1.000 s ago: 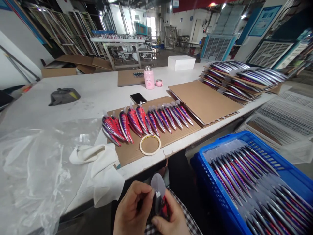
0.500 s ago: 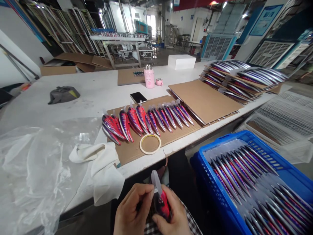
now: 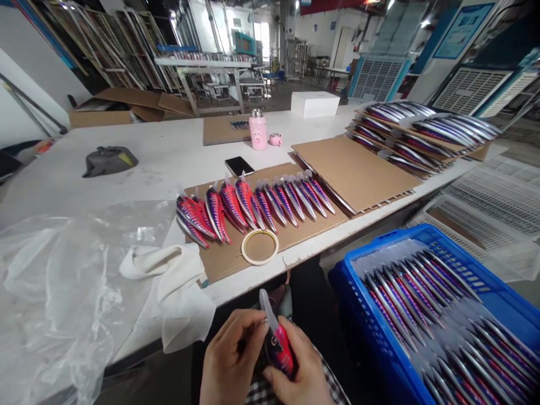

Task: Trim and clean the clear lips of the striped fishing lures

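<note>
At the bottom of the view, over my lap, both hands hold one red and purple fishing lure point(image 3: 280, 347) with a clear plastic lip pointing up. My right hand point(image 3: 301, 371) wraps round the lure's body from the right. My left hand point(image 3: 230, 360) is closed beside it, fingertips pinching near the lure's head. On the white table point(image 3: 169, 152) ahead, a row of several similar lures point(image 3: 253, 205) lies on a cardboard sheet point(image 3: 304, 230), with a roll of tape point(image 3: 259, 246) in front of them.
A blue crate point(image 3: 502, 304) full of lures stands at my right. A white cloth point(image 3: 172, 287) and clear plastic sheet point(image 3: 54, 292) lie at left. Further off are a phone point(image 3: 238, 166), a pink bottle point(image 3: 258, 130), bare cardboard point(image 3: 354, 171) and stacked lure trays point(image 3: 422, 135).
The lure has turned in my hands, so more of its red body shows and its clear lip tilts left. My hands stayed over my lap.
</note>
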Available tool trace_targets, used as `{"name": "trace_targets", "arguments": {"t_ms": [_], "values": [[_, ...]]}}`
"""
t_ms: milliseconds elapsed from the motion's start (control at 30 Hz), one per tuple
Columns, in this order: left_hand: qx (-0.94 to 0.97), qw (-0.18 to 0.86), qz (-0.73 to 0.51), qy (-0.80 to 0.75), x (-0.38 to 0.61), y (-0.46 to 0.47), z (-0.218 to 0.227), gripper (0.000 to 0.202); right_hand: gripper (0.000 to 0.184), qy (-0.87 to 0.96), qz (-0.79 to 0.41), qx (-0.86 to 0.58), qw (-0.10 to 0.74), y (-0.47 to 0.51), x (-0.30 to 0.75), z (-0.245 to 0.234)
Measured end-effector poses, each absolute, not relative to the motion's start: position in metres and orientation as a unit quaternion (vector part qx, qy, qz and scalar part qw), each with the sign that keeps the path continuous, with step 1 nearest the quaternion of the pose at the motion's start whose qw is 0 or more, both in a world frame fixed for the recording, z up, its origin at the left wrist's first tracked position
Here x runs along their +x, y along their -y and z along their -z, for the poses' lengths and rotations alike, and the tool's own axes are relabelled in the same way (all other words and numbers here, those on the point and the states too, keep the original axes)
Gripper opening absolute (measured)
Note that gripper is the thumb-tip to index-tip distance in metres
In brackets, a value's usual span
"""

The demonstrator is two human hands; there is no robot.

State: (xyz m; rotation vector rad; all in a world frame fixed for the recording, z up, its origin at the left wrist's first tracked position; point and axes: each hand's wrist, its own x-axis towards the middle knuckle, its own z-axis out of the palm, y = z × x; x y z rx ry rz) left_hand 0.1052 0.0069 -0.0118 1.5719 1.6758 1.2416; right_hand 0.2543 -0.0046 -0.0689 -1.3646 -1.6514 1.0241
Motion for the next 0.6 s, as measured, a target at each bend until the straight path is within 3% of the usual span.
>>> {"name": "trace_targets", "arguments": {"t_ms": [200, 600], "values": [[0.571, 0.301, -0.475, -0.598, 0.100, -0.005, 0.022, 0.021, 0.071, 0.616, -0.425, -0.546, 0.375, 0.002, 0.254, 0.063], [0.466, 0.440, -0.503, -0.580, 0.100, -0.002, 0.003, 0.020, 0.072, 0.608, -0.445, -0.558, 0.348, 0.002, 0.259, 0.057]]}}
